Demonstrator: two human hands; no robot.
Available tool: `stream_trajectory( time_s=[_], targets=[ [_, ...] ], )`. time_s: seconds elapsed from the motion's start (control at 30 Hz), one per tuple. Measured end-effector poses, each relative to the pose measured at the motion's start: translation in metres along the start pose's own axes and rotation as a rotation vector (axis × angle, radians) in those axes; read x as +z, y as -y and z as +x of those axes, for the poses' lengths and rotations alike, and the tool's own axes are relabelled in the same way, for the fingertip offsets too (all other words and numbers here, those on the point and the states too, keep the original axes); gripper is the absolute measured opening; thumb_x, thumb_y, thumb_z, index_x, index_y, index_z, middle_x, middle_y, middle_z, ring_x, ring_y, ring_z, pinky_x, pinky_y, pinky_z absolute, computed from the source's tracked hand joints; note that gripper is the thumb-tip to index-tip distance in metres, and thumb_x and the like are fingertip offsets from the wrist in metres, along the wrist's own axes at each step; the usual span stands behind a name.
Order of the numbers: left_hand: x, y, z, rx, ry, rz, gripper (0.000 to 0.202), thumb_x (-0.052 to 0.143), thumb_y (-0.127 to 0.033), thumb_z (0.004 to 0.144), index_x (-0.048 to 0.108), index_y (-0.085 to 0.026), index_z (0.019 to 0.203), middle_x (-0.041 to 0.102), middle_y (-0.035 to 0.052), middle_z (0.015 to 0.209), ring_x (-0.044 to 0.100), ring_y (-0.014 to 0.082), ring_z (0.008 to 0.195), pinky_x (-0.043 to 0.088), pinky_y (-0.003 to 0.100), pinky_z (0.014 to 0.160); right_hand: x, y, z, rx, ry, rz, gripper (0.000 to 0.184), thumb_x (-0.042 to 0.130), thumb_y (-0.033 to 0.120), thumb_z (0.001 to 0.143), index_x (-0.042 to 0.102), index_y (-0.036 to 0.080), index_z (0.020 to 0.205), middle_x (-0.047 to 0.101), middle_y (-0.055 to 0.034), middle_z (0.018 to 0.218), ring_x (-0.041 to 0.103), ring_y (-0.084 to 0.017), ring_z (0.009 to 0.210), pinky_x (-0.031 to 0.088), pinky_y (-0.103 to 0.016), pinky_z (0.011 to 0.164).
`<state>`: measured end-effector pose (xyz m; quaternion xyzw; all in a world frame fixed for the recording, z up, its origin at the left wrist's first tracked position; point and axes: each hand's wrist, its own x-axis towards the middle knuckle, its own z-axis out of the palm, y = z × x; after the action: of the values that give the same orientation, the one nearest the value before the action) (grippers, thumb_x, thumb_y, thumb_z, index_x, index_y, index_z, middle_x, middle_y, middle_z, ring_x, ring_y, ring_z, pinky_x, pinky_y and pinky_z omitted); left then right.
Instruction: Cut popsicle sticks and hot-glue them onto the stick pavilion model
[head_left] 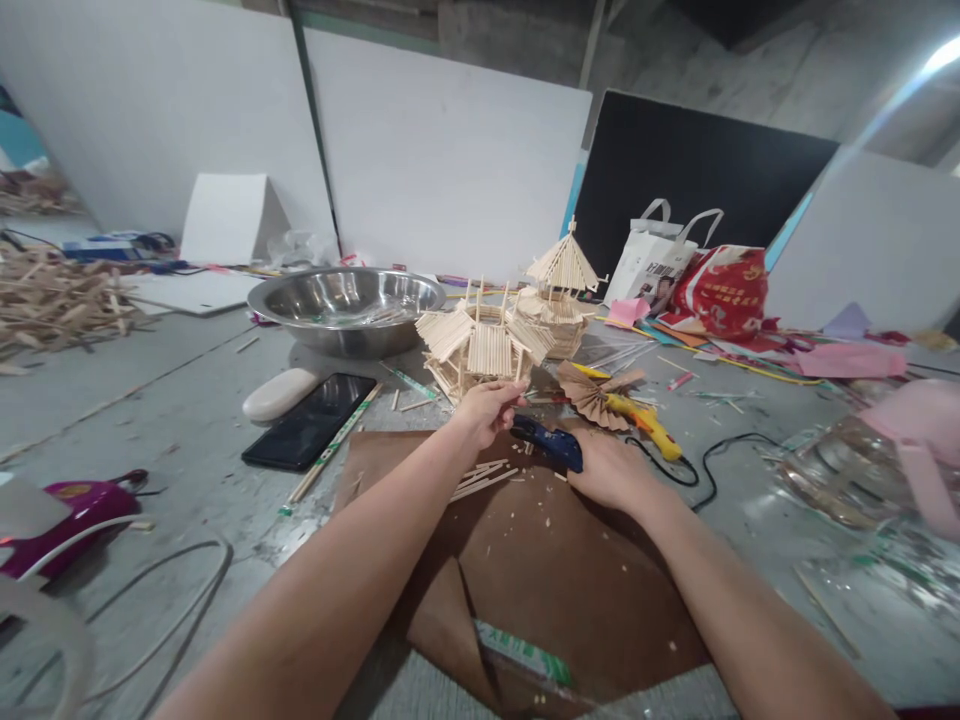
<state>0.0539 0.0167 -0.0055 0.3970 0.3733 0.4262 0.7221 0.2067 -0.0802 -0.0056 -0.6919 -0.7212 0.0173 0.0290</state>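
Observation:
Fingers pinched together, my left hand (489,408) is in front of a small pavilion model (491,345) built of thin wooden sticks. Whatever lies between the fingertips is too small to make out. My right hand (607,465) is closed round blue-handled cutters (549,443), whose front end points left, just below my left fingertips. Several loose wooden sticks (484,480) and small cut bits lie beneath my hands on a brown sheet (577,570). Behind the model stands a second stick pavilion (562,275) with a pointed roof.
A steel basin (345,310) stands back left, with a black phone (309,420) and a white oval case (280,394) before it. On the right are a yellow glue gun (649,425) with its cord, a folded paper fan (596,395) and a clear jug (832,460).

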Motion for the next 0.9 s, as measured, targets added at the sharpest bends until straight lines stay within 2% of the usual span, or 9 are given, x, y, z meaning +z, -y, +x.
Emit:
stream_trajectory(
  time_s=[0.13,0.33,0.73,0.9],
  targets=[
    [-0.004,0.000,0.001,0.025,-0.028,-0.004,0.012,0.059,-0.018,0.069,0.051,-0.012,0.063,0.054,-0.0019,0.047,0.033,0.0011,0.027,0.023,0.014,0.028,-0.003,0.002,-0.002,-0.009,0.002,0.004,0.032,0.048,0.033,0.071,0.053,0.023,0.102,0.062,-0.0069,0.096,0.058,-0.024,0.087,0.039,-0.029,0.063],
    [0.001,-0.004,0.006,0.053,-0.037,-0.023,0.012,0.059,-0.017,0.070,0.052,-0.011,0.061,0.053,-0.0025,0.047,0.033,0.0007,0.027,0.021,0.014,0.028,-0.004,0.002,-0.002,-0.026,-0.002,0.019,0.036,0.046,0.034,0.072,0.051,0.026,0.107,0.062,-0.0063,0.096,0.058,-0.024,0.088,0.039,-0.030,0.064],
    [0.003,-0.003,0.010,-0.004,-0.019,-0.083,0.012,0.057,-0.021,0.072,0.053,-0.011,0.065,0.051,-0.0039,0.047,0.031,0.0003,0.027,0.019,0.014,0.028,-0.004,0.003,-0.002,-0.051,-0.027,-0.016,0.030,0.045,0.029,0.071,0.053,0.026,0.100,0.063,-0.0046,0.092,0.059,-0.023,0.083,0.039,-0.029,0.061],
    [0.005,-0.002,0.012,-0.010,-0.031,-0.086,0.011,0.056,-0.020,0.073,0.054,-0.011,0.067,0.052,-0.0036,0.048,0.032,-0.0002,0.028,0.020,0.013,0.029,-0.004,0.002,-0.003,-0.037,-0.025,-0.008,0.032,0.046,0.030,0.071,0.052,0.025,0.102,0.062,-0.0058,0.094,0.058,-0.023,0.084,0.038,-0.029,0.061]
  ],
)
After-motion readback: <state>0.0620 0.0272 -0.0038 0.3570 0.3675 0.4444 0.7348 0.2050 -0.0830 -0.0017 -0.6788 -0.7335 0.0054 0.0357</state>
